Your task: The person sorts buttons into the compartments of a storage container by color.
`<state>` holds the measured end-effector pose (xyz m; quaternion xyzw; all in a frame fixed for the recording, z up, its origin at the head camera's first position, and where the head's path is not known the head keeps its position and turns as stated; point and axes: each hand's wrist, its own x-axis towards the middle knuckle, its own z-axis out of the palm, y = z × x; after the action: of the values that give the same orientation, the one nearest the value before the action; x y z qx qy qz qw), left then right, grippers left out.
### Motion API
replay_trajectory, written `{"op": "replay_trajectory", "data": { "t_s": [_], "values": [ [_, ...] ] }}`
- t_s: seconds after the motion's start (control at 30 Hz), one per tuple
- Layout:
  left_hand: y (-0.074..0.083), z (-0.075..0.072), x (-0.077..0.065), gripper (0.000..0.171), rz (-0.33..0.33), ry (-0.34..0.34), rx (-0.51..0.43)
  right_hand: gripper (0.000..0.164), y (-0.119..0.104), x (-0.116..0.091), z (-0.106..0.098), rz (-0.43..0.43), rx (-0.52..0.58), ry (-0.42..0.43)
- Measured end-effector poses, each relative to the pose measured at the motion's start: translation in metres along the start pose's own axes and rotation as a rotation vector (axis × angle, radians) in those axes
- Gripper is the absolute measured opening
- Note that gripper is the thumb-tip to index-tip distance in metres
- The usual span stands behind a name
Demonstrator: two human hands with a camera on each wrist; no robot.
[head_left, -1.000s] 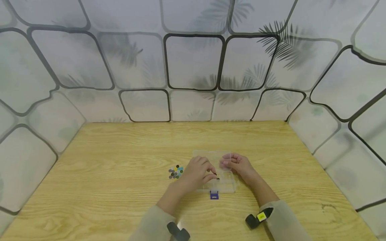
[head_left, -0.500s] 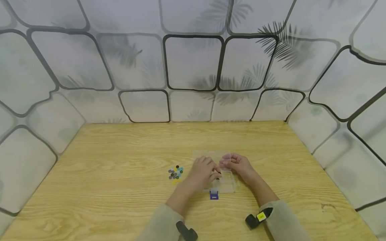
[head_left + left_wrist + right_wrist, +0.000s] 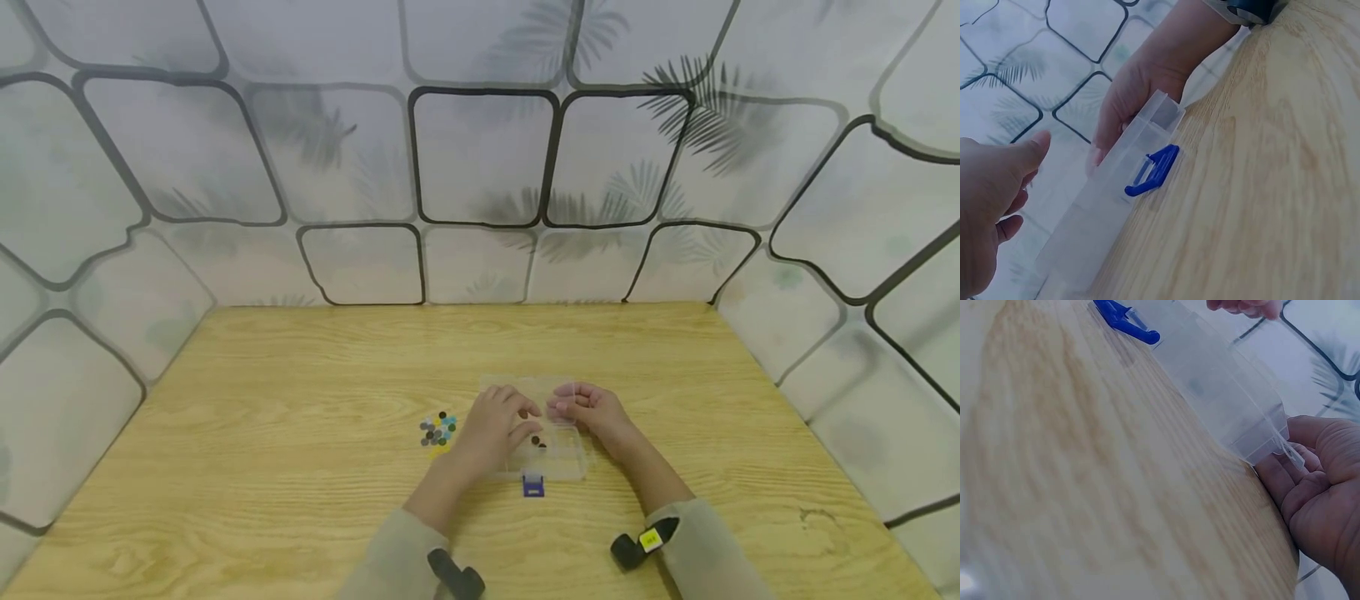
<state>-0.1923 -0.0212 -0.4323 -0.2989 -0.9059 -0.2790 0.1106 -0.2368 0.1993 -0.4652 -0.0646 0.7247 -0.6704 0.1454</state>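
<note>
A clear plastic compartment box lies on the table with its lid raised at the back and a blue latch at the front. Over its left part hovers my left hand, thumb and fingers parted with nothing between them. Below those fingertips, two small dark round pieces lie in the box. My right hand holds the box at its right rear, by the lid's edge; in the right wrist view its thumb and curled fingers meet the plastic there. The left hand hides the box's left side.
Left of the box, a cluster of small round pieces in grey, black, blue and green lies on the wooden table. Some yellow pieces sit at its near side, by the left wrist. A patterned curtain stands behind the table.
My left hand has let go of a dark round piece, which now lies in the box beside another. It moved right, then drew back left with fingers apart. The right hand stayed put.
</note>
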Motion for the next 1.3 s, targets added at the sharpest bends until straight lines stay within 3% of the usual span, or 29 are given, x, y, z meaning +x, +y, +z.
{"op": "replay_trajectory", "data": {
  "t_s": [0.17, 0.37, 0.57, 0.67, 0.97, 1.3],
  "values": [
    [-0.006, -0.003, -0.005, 0.015, 0.010, 0.077, -0.130, 0.043, 0.000, 0.000, 0.000, 0.003, 0.015, 0.006],
    [-0.016, -0.012, -0.016, 0.011, -0.065, 0.049, -0.307, 0.042, -0.001, -0.001, 0.000, 0.001, 0.013, 0.010],
    [-0.032, -0.018, -0.029, 0.011, -0.033, 0.070, -0.220, 0.041, -0.003, -0.001, 0.001, -0.008, 0.044, 0.000],
    [-0.040, -0.021, -0.035, 0.011, -0.047, 0.091, -0.192, 0.040, -0.003, -0.001, 0.002, -0.005, 0.048, 0.000],
    [-0.060, -0.034, -0.052, 0.011, -0.121, 0.090, -0.254, 0.048, -0.001, -0.003, -0.001, -0.003, -0.038, 0.017],
    [-0.075, -0.051, -0.069, 0.009, -0.177, 0.073, -0.311, 0.047, -0.001, -0.003, 0.001, -0.013, -0.003, 0.004]
  ]
}}
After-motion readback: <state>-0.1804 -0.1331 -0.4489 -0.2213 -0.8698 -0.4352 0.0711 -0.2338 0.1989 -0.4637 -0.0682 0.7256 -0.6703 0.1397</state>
